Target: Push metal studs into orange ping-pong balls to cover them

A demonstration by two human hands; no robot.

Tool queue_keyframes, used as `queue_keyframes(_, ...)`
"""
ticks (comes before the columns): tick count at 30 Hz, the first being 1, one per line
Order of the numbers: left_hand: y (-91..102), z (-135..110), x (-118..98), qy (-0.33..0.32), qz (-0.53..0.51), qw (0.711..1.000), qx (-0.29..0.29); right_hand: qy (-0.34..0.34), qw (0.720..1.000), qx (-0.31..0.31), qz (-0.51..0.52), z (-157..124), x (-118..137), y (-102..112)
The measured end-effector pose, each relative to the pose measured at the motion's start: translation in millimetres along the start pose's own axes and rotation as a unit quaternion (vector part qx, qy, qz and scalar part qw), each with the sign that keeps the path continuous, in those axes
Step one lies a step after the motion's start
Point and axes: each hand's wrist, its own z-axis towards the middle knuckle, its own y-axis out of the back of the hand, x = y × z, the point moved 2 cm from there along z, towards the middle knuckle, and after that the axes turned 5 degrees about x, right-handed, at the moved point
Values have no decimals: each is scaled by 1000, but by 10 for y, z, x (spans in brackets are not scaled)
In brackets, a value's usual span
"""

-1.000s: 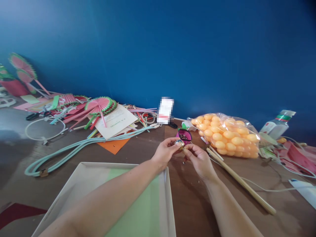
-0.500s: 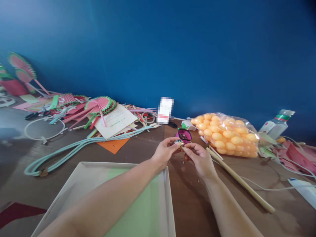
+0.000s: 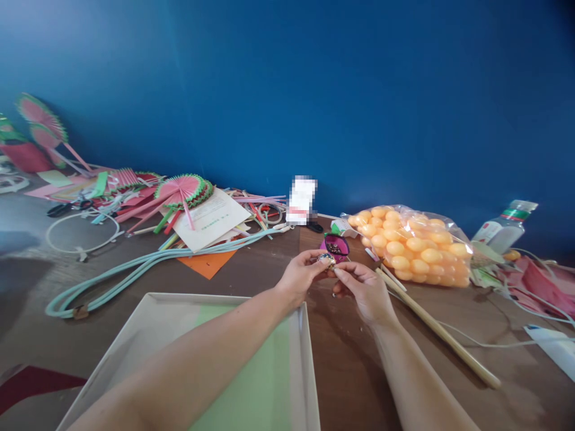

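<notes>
Between my hands is a small round ball point(image 3: 326, 259) with a shiny, dotted surface. My left hand point(image 3: 302, 276) grips it from the left with thumb and fingers. Thumb and forefinger of my right hand point(image 3: 366, 291) are pinched together at the ball's right lower side; whatever sits between them is too small to name. Just behind the fingers stands a small magenta container point(image 3: 345, 246) with a dark rim, small dark bits inside it.
A white tray point(image 3: 306, 359) with a green sheet lies under my left forearm. Right of my hands are a bag of orange balls point(image 3: 411, 245), a wooden stick point(image 3: 442, 329) and a bottle point(image 3: 503, 227). Paper fans point(image 3: 184, 194) and a blue cord point(image 3: 148, 260) lie left.
Both hands stay at almost the same place around the ball. The lower fingers of my right hand have shifted slightly; the whole view has moved a little.
</notes>
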Motion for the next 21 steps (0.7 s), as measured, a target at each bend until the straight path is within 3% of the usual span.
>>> queue_keyframes(9, 0, 2, -7, 2, -9, 1000, 7, -10, 998, 15, 56, 13, -15, 10)
queue_keyframes(21, -3, -2, -6, 6, -11, 1000, 6, -9, 999, 3, 32, 23, -12, -5)
